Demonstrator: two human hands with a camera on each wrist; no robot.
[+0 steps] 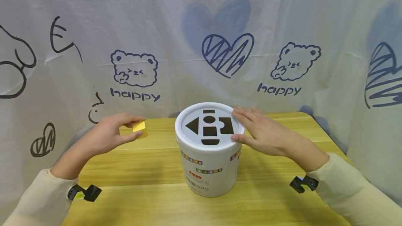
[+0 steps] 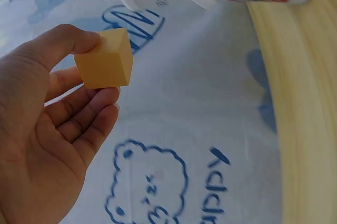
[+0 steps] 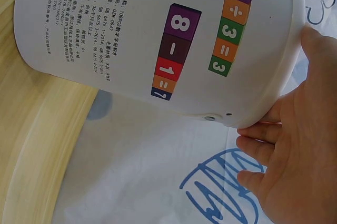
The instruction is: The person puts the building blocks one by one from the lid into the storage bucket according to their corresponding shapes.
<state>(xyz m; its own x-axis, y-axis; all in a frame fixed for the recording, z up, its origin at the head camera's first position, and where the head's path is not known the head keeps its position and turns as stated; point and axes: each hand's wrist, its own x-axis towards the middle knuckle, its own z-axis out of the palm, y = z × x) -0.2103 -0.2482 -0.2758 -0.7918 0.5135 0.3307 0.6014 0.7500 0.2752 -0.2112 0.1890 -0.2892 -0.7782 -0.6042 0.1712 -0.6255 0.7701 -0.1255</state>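
Currently, your left hand [image 1: 108, 133] is pinching the yellow cube [image 1: 139, 127] to the left of, and apart from, the upright white bucket [image 1: 213, 182], whose right rim [image 1: 240, 129] your outstretched right hand [image 1: 267, 133] is touching.

Bucket [image 1: 209, 162] on table [image 1: 141, 198]; cube [image 1: 139, 127] left of bucket; curtain [image 1: 169, 20] behind both.

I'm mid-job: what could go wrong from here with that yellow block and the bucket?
Drop: the left hand pinches the yellow block above the table, and it could slip.
Jam: the openings in the lid differ in shape, so the block might catch on an edge.
Shift: the right hand touches one side of the lid, so an uneven push might slide the bucket.
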